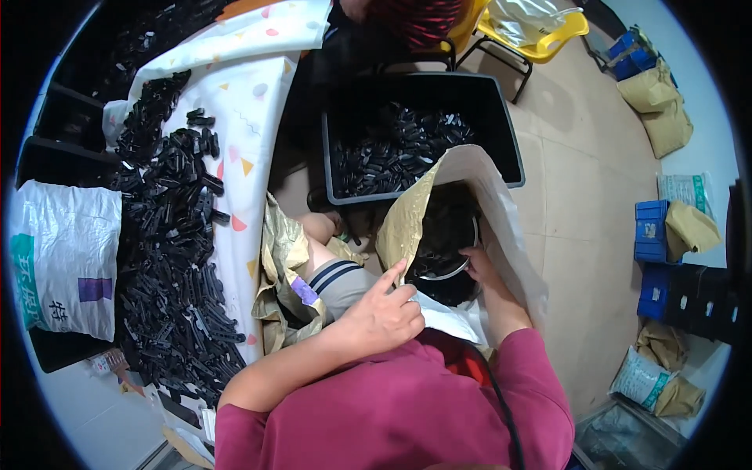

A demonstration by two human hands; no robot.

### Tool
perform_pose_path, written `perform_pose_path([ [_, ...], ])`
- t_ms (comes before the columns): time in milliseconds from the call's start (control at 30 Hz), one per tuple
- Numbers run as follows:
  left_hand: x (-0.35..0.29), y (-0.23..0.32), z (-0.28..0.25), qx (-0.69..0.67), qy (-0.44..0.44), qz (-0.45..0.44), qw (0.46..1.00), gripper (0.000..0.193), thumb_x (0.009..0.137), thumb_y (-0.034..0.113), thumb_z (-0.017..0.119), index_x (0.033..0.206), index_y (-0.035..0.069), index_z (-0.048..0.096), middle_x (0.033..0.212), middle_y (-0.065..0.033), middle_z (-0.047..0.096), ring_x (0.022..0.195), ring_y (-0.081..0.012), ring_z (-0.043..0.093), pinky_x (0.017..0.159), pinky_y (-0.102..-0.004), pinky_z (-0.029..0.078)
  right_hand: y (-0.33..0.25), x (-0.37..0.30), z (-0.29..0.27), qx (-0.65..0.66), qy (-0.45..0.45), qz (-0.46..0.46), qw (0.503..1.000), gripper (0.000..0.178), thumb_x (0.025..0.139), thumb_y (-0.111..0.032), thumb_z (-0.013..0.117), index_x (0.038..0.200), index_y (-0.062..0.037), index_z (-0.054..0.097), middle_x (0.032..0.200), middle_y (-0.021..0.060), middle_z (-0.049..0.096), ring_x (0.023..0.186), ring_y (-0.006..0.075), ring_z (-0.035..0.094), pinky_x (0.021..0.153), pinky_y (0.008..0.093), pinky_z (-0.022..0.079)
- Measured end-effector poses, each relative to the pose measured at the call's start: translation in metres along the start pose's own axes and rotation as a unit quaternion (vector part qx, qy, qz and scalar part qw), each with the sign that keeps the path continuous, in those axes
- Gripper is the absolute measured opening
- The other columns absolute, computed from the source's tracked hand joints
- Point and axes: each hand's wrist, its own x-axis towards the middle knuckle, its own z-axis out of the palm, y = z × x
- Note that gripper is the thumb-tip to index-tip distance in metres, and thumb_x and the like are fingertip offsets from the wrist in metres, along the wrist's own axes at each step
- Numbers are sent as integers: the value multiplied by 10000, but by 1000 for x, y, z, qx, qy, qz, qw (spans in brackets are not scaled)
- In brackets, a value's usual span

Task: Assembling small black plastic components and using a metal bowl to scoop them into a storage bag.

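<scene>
Closely curled, the right hand [481,269] has a narrow grip on the pale rim of a dark round bowl [475,233], which sits inside the mouth of a large sack [411,211], gold outside and whitish within. The left hand [384,307] also has a narrow grip, pinching the sack's left edge near the index fingertip. The bowl's opening faces up toward the head camera; being round, it shows no clear long axis, and its dark contents are hard to make out. The sack's mouth gapes upward, its longer axis running from the person's lap away toward a black tub [501,129]. The sack's left wall stands between the left hand and the bowl, and its far lip overlaps the tub's near edge in view. Small black parts [399,149] lie heaped in the tub. Left of the sack come a bent leg in grey fabric with dark stripes [338,276] and a crumpled gold sack [280,243], then a desk under a patterned cloth [254,149], loaded with a long pile of black pieces [172,204]. A white bag [70,258] lies beyond that pile. Past the tub, a co-worker in dark red [415,23] sits near a yellow chair [560,43].
</scene>
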Motion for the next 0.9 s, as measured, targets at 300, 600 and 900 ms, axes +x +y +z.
perform_pose_path([
  [300,2,1,3,73,28,-5,997,68,704,159,562,657,114,541,690,-13,505,919,-192,546,1035,-522,310,-27,-94,-7,-34,60,48,996,41,728,-57,532,765,-70,544,573,28,506,436,158,495,338,283,346],
  [600,-17,5,-11,81,-11,58,995,119,688,167,569,575,128,564,614,9,506,869,-169,552,1064,-527,274,-49,-192,15,-30,97,-21,995,270,704,-27,473,964,-95,500,598,34,461,388,141,404,296,250,244],
  [900,-16,3,-25,102,-30,58,993,284,691,363,692,807,120,600,882,-34,565,1059,-216,524,1058,-534,251,-82,-255,28,11,71,-121,990,334,651,19,462,968,-87,478,710,57,521,480,172,511,310,263,370],
])
